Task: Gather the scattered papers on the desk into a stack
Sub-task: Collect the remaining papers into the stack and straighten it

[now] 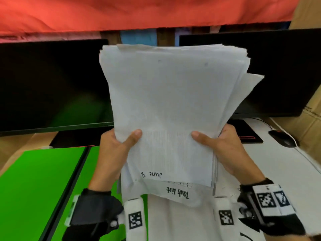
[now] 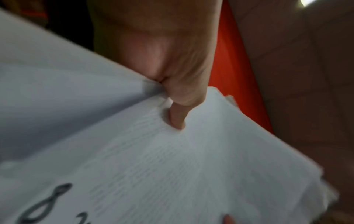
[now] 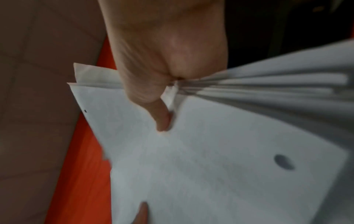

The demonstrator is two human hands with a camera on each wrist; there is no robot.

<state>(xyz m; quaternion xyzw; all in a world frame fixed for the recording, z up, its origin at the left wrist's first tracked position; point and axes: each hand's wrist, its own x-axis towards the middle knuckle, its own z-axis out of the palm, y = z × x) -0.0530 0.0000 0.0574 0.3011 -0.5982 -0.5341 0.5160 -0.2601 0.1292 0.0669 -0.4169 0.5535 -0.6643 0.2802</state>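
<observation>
A thick stack of white papers [image 1: 166, 105] is held up above the desk, roughly upright, its top sheet marked "June 8" upside down. My left hand [image 1: 118, 145] grips the stack's left edge, thumb on the front sheet. My right hand [image 1: 224, 146] grips the right edge the same way. In the left wrist view the thumb [image 2: 178, 115] presses into the stack [image 2: 172, 166]. The right wrist view shows my right thumb [image 3: 162, 119] pinching the fanned sheets [image 3: 220, 159]. Another sheet reading "Task list" [image 1: 177, 193] pokes out below the stack; the fingers behind the papers are hidden.
Two dark monitors [image 1: 52, 84] [image 1: 284, 70] stand behind the stack. Green sheets [image 1: 34, 185] lie at the left on the desk. A black mouse [image 1: 281, 138] with its cable and a dark pad [image 1: 246, 131] sit at the right on the white desk [image 1: 281, 167]. Red cloth [image 1: 139, 13] hangs above.
</observation>
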